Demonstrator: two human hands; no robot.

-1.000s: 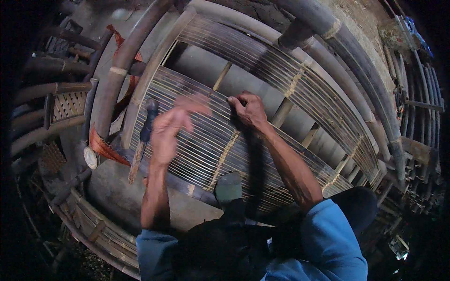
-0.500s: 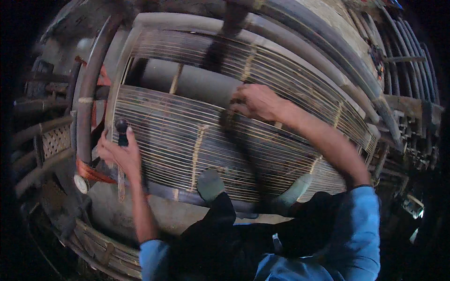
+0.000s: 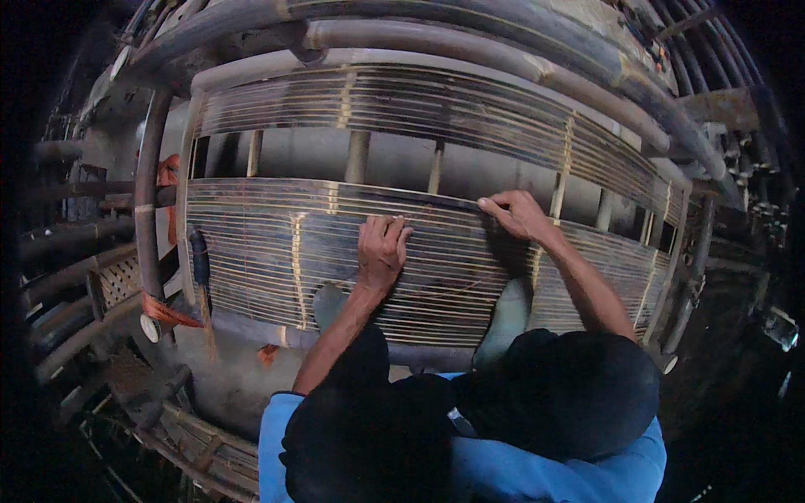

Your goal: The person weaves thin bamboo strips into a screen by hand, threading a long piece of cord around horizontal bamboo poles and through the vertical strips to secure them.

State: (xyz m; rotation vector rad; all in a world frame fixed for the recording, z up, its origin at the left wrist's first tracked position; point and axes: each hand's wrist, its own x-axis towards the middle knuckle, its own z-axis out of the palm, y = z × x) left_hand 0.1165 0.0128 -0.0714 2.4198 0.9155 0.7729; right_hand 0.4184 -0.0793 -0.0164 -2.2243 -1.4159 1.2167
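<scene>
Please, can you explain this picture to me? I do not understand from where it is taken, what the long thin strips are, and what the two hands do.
The picture comes from a wide-angle camera worn on a person's head, looking down, so straight edges appear bent. Both forearms enter from below, past the dark knees and blue sleeves. In front lies a cane frame of thick curved poles, filled with a panel of thin slats laid side by side. The left hand rests flat on the slats. The right hand pinches the panel's upper edge. Neither hand holds a tool. One dark-handled tool lies at the panel's left end, untouched.
</scene>
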